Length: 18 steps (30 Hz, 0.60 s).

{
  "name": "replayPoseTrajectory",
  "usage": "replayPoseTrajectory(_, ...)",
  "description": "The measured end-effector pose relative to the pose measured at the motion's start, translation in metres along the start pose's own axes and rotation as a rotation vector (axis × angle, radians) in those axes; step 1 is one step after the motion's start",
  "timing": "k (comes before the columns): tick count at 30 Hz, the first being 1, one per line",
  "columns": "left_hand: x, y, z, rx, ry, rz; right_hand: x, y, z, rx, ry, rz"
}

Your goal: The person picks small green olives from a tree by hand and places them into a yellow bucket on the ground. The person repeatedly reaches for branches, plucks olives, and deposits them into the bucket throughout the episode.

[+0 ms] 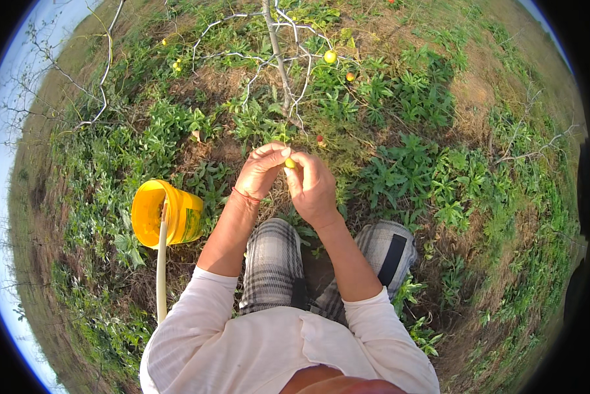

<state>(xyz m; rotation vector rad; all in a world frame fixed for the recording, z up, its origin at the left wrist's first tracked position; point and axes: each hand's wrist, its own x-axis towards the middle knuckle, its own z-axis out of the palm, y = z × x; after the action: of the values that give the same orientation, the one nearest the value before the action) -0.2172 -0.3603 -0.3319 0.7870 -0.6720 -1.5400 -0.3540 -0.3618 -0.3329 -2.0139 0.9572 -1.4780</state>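
Observation:
Between my two hands is a small yellow-green fruit (290,163). My right hand (317,189) pinches it between thumb and forefinger. The thumb and forefinger of my left hand (263,170) are pressed together at the fruit's upper end; whether they grip the fruit itself or its stem is hidden. A thin green vine stem (285,133) rises just beyond my fingertips. Both hands are in front of my knees, near the foot of a bare, grey-branched shrub (277,49). A red cord circles my left wrist.
On the left, a yellow plastic bucket (189,216) lies tilted, a pale pole (162,276) crossing its mouth. Round yellow fruit (330,56) and an orange-red one (350,77) hang near the shrub. A red fruit (320,139) is close beyond my right hand. Leafy weeds (408,165) cover the ground.

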Motion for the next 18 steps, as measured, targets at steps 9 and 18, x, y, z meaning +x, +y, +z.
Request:
replayPoseTrajectory(9, -0.003, -0.001, -0.002, -0.035, 0.160, 0.078, 0.001, -0.022, -0.028, 0.993, 0.099, 0.578)
replayPoseTrajectory(18, -0.004, 0.001, -0.001, 0.045, 0.200, 0.047, 0.070, -0.017, -0.072, 0.352, 0.418, 0.231)
